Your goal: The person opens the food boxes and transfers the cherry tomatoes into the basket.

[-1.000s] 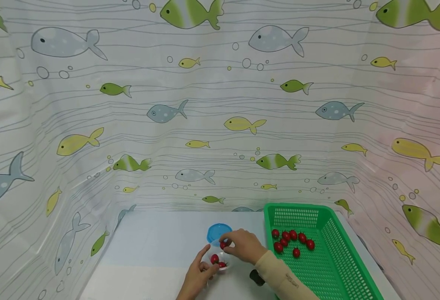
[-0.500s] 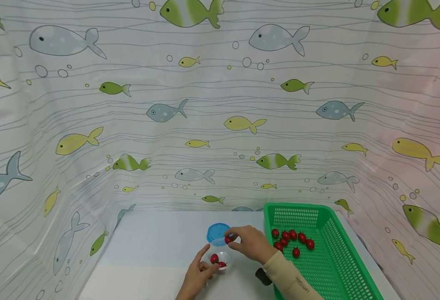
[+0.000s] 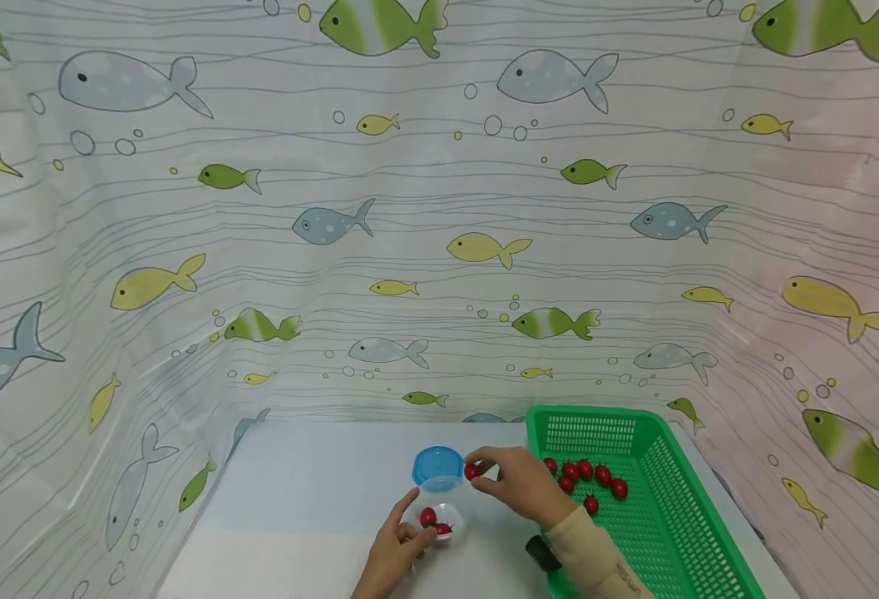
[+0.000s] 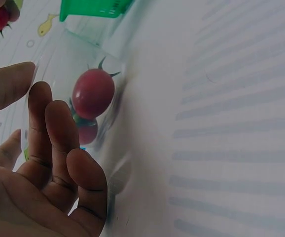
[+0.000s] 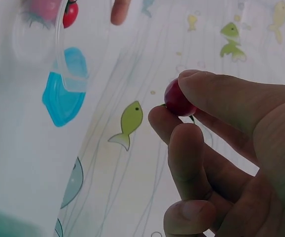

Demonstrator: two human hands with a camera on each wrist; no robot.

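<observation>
A clear plastic cup (image 3: 450, 509) stands on the white table with two cherry tomatoes (image 3: 428, 517) inside. My left hand (image 3: 394, 549) holds the cup from its near left side, fingers and thumb spread about its wall. In the left wrist view the fingers (image 4: 58, 138) lie along the cup wall, beside a cherry tomato (image 4: 93, 94) seen through the plastic. My right hand (image 3: 517, 484) pinches another cherry tomato (image 5: 178, 98) between thumb and fingers. It hovers between the cup and a green basket, right of a blue lid (image 3: 437, 462).
The green plastic basket (image 3: 689, 482) stands on the right with several cherry tomatoes (image 3: 602, 475) in its far left part. A white table (image 3: 289, 482) spreads to the left. A fish-printed curtain (image 3: 439, 208) encloses the back and sides.
My right hand has moved from over the cup to the right and slightly away, carrying its cherry tomato toward the basket. My left hand has stayed at the cup.
</observation>
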